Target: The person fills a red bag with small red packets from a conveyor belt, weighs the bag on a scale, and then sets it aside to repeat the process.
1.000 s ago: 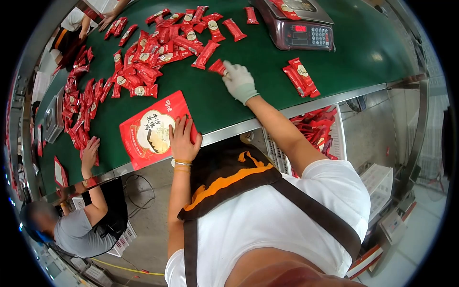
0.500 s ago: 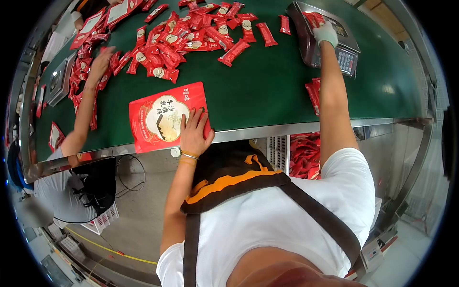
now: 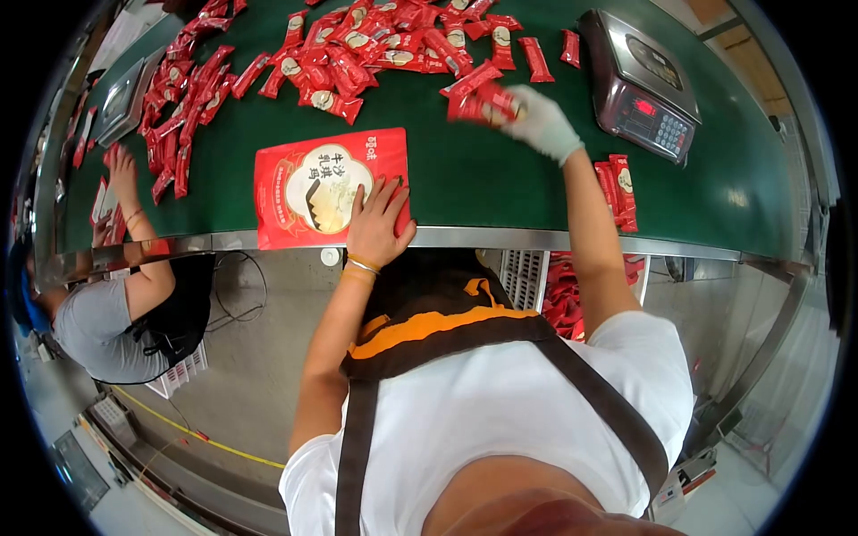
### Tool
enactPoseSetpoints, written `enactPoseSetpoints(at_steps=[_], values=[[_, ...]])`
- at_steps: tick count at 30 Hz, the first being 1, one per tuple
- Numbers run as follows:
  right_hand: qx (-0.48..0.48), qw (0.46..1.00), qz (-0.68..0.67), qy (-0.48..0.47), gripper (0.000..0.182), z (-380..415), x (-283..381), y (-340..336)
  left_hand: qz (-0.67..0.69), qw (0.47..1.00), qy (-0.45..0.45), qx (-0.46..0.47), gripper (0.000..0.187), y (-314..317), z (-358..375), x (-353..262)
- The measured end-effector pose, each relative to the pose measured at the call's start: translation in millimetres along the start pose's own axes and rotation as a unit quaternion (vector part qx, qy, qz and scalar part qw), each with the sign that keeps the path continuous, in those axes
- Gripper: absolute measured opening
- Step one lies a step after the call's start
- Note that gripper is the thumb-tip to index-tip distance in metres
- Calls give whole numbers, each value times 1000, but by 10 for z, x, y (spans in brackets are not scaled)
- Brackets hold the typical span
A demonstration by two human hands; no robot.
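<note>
Snack packets (image 3: pixel 483 103) gripped in gloved right hand (image 3: pixel 542 125): light, crinkly, slippery; best pinched mid-body. Left hand (image 3: pixel 379 225) spread flat, pinning the red bag (image 3: pixel 317 183).

In front of me runs a green surface (image 3: pixel 483 192) with a metal front edge. A large flat red pouch (image 3: pixel 326 186) lies on it at the near edge, face up. Farther back a heap of small red sachets (image 3: pixel 357 49) spreads across it, trailing off to my left. On my right stands a scale (image 3: pixel 645 85), and just beside it near the edge lie two more sachets (image 3: pixel 617 188).
</note>
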State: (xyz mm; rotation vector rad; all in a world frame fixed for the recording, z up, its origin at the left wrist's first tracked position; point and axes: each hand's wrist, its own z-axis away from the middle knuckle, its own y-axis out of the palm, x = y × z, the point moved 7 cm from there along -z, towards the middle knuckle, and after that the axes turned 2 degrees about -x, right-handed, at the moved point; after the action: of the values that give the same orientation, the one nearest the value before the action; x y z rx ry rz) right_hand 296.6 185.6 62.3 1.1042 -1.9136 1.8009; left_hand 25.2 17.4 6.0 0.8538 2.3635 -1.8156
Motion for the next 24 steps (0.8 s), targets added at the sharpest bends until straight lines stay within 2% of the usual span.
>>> enactPoseSetpoints(at_steps=[2, 4, 6, 9, 10, 12, 13, 14, 15, 16, 17, 18, 20, 21, 22, 23, 24], values=[[93, 995, 4, 47, 53, 299, 136, 353, 3, 1000, -2, 7, 52, 19, 19, 3], [138, 988, -28, 71, 58, 438, 182, 652, -4, 1000, 12, -2, 52, 4, 15, 1], [98, 993, -51, 40, 60, 348, 182, 587, -2, 1000, 19, -9, 51, -4, 6, -3], [-38, 999, -6, 31, 63, -19, -12, 276, 12, 1000, 15, -5, 51, -12, 9, 15], [-41, 999, -6, 31, 63, -175, -69, 268, 16, 1000, 9, 4, 52, -4, 6, 29], [-36, 988, 144, -35, 57, -470, -71, 271, 21, 1000, 6, 12, 53, 24, -37, 20], [-38, 988, 144, -35, 57, -599, -146, 318, 42, 998, -31, 27, 54, 76, -93, 56], [2, 981, 193, -19, 58, -713, -243, 446, 62, 995, -67, 41, 55, 104, -184, 61], [41, 970, 241, -2, 58, -781, -345, 566, 61, 995, -65, 39, 55, 126, -304, -4], [38, 970, 242, -4, 58, -812, -304, 587, 87, 995, -36, -13, 54, 24, -494, -166], [44, 969, 242, 37, 59, -830, -299, 592, 115, 991, -6, -65, 54, -45, -644, -277], [50, 966, 243, 79, 59, -812, -319, 580, 117, 991, -2, -68, 54, -1, -751, -336], [57, 962, 253, 82, 58, -661, -241, 476, 10, 997, 44, -67, 55, 166, -867, -469], [53, 968, 217, 112, 61, -560, -250, 351, 3, 997, 50, -59, 55, 328, -854, -422], [45, 972, 183, 144, 64, -499, -289, 173, 10, 996, 59, -64, 55, 343, -847, -414], [-14, 962, 218, 163, 69, -450, -372, -149, 26, 999, 18, -8, 54, 410, -771, -359], [-100, 953, 218, 183, 66, -387, -484, -562, 41, 998, -25, 50, 53, 485, -657, -319]])
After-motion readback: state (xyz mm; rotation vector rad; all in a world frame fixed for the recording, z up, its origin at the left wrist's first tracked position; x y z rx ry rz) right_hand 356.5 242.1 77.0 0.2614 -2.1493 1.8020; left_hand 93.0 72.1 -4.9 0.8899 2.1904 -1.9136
